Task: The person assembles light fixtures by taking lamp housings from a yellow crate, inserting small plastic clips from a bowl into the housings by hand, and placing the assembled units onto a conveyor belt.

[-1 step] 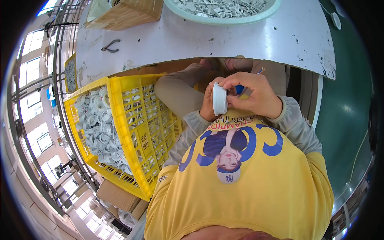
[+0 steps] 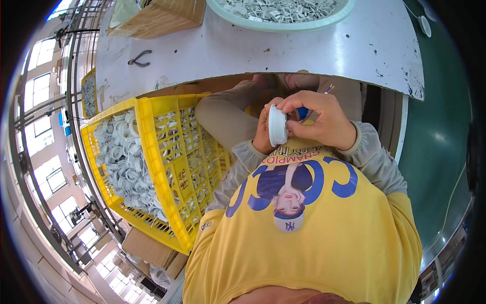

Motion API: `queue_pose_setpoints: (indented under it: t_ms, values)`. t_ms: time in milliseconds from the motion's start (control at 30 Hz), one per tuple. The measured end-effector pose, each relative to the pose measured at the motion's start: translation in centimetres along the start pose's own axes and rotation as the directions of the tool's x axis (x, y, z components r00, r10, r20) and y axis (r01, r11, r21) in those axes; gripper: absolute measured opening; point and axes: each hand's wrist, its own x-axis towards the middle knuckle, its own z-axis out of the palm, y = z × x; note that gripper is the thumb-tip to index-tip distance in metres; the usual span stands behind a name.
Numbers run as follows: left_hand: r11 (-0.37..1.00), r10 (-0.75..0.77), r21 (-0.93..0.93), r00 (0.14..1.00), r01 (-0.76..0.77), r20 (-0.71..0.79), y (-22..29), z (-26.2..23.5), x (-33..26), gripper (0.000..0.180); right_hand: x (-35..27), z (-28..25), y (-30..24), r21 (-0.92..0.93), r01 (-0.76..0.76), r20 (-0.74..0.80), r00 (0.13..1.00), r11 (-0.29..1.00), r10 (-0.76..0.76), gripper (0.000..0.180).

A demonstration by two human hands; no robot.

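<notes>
Head view: short of the table (image 2: 228,55), a white round part (image 2: 277,126), probably light and stiff, is grasped by the fingers of left hand (image 2: 261,133) and right hand (image 2: 326,119), best pinched at its rim.

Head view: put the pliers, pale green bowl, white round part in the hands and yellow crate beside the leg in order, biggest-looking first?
Yellow crate
Bowl, even cut off by the picture's edge
White round part
Pliers

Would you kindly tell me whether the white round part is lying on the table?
No, the white round part is held up by the left hand and right hand.
</notes>
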Motion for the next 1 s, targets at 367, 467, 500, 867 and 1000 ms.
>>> queue_pose_setpoints:
  t_ms: [367,467,500,867,1000]
  values:
    - [0.543,0.034,0.833,0.989,0.104,-0.146,0.6,1.4,-0.7,0.043,0.1,0.1,0.6,-0.175,0.039,0.0,0.999,0.984,-0.039,0.024]
    - [0.675,0.086,0.736,0.996,-0.051,-0.01,-1.7,4.7,0.3,0.04,0.7,-1.0,-1.7,-0.549,0.226,-0.025,0.958,0.805,-0.286,0.03]
    - [0.669,0.093,0.741,0.996,-0.056,-0.008,-1.6,5.1,0.4,0.04,0.7,-1.4,-2.1,-0.542,0.234,-0.021,0.956,0.807,-0.291,0.03]
    - [0.663,0.144,0.743,0.99,-0.091,-0.007,-0.2,5.0,0.8,0.054,1.2,-1.9,-3.9,-0.454,0.225,0.26,0.959,0.862,-0.113,0.013]
    - [0.444,0.563,0.895,0.792,-0.048,-0.237,-1.0,2.3,0.9,0.053,4.3,-2.1,-5.4,-0.238,0.32,0.447,0.874,0.917,-0.189,0.009]
